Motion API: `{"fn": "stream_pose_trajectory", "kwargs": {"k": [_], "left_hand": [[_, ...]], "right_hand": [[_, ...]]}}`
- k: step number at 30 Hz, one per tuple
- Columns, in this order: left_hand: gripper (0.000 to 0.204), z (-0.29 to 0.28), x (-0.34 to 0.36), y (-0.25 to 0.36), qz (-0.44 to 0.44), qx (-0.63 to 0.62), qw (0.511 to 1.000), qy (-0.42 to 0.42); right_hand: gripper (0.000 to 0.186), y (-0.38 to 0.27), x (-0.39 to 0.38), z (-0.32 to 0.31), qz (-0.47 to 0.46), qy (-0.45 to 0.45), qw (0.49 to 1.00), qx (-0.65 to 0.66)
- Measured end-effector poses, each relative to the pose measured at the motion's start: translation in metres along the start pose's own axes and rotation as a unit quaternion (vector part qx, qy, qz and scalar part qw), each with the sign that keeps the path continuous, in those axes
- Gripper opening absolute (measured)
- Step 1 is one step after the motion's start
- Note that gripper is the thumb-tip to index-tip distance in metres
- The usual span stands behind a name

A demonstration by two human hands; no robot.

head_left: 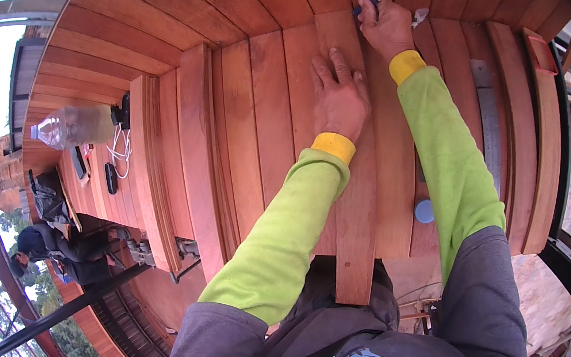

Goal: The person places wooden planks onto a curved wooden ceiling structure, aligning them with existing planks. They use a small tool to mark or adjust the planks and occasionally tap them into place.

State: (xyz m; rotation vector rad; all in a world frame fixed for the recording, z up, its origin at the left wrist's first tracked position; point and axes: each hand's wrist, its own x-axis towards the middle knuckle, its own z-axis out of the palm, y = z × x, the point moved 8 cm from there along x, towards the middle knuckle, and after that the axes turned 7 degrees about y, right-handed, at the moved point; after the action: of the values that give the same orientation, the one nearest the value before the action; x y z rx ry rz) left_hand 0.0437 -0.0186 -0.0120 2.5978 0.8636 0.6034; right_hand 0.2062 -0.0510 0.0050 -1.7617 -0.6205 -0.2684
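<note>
A loose reddish-brown wooden plank runs lengthwise over the other boards, its near end jutting toward my body. My left hand lies flat on the boards, fingers stretched out and apart, holding nothing. Farther off and to the right, my right hand is closed around a small dark blue object. Only its end shows, so its kind is unclear. Just right of that hand lies a small whitish piece, too small to make out. A metal ruler rests on the boards right of my right forearm.
Stacked planks stand left and right. A blue round lid sits near the front edge. At left are a plastic bottle, a white cable and small black items. Another person is at lower left.
</note>
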Motion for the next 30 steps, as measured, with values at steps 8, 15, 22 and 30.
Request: {"fn": "stream_pose_trajectory", "kwargs": {"k": [8, 15, 22, 30], "left_hand": [[0.056, -0.003, -0.001, -0.012, -0.021, 0.011, 1.0, -0.009], [0.056, -0.001, 0.001, 0.001, -0.013, -0.004, 1.0, -0.014], [0.055, -0.001, -0.002, -0.001, -0.019, 0.015, 0.999, -0.027], [0.056, -0.002, -0.001, -0.005, -0.032, 0.003, 0.999, -0.024]], "right_hand": [[0.026, -0.013, -0.026, 0.002, -0.017, -0.157, 0.984, -0.085], [0.024, 0.002, 0.011, 0.008, -0.021, -0.053, 0.989, -0.137], [0.027, 0.0, -0.011, -0.004, -0.011, -0.053, 0.992, -0.111], [0.035, 0.006, -0.004, 0.002, -0.016, -0.108, 0.981, -0.162]]}}
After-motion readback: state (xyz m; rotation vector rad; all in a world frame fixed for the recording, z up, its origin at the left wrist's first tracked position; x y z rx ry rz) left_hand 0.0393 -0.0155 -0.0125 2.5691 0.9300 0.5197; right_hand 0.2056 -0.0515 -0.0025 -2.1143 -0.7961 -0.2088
